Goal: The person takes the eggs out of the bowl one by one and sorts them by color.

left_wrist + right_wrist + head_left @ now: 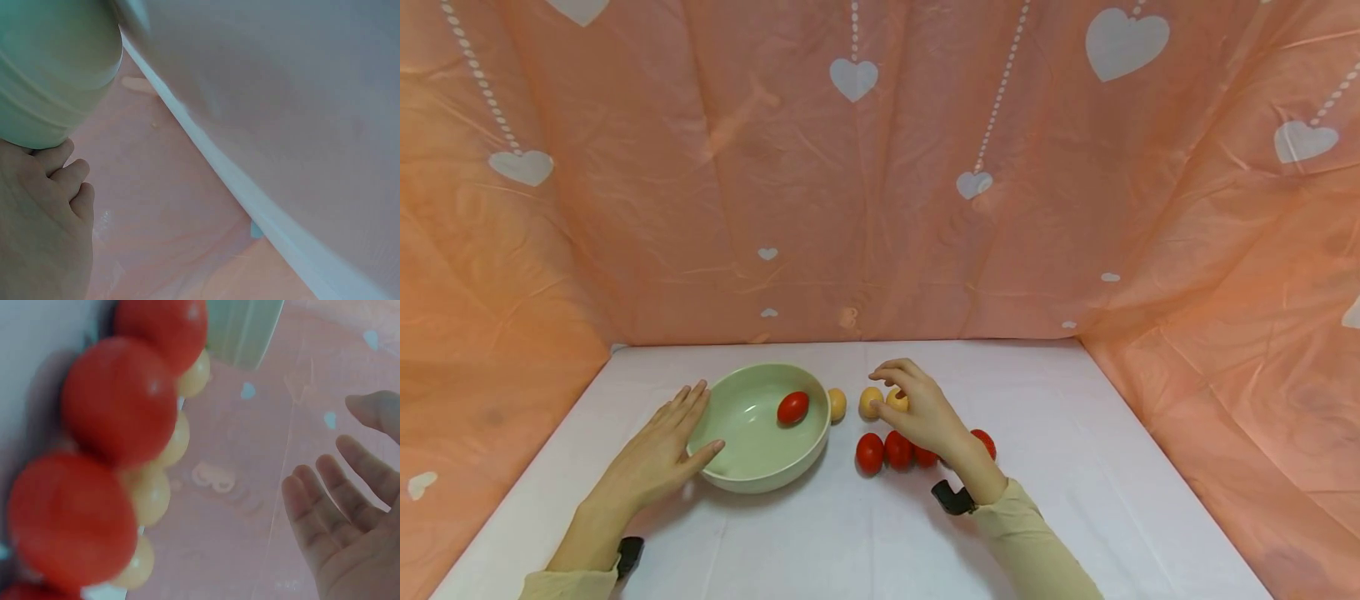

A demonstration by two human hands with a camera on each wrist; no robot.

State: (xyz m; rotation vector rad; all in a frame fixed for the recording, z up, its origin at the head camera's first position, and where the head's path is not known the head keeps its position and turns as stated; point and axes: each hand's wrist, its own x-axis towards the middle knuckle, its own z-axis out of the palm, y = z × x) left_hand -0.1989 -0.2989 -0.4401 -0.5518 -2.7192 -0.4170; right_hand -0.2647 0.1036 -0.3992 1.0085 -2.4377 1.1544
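Note:
My left hand (658, 454) rests against the left side of a pale green bowl (752, 479), its fingers straight along the outside and its thumb over the near rim. One red tomato (793, 408) lies inside the bowl toward the right. In the left wrist view, the fingers (70, 178) touch the bowl's outer wall (56, 94). Over the yellow round pieces (871, 402) hangs my right hand (925, 412), fingers spread and loosely bent. Nothing shows between its fingers in the right wrist view. Below it, red tomatoes (870, 454) form a row, partly hidden by the wrist.
Another yellow piece (837, 404) sits close at the bowl's right side. A red round piece (983, 443) lies right of the row, partly behind the forearm. A white cloth (820, 550) covers the table. Orange curtains with hearts (865, 208) enclose the back and sides.

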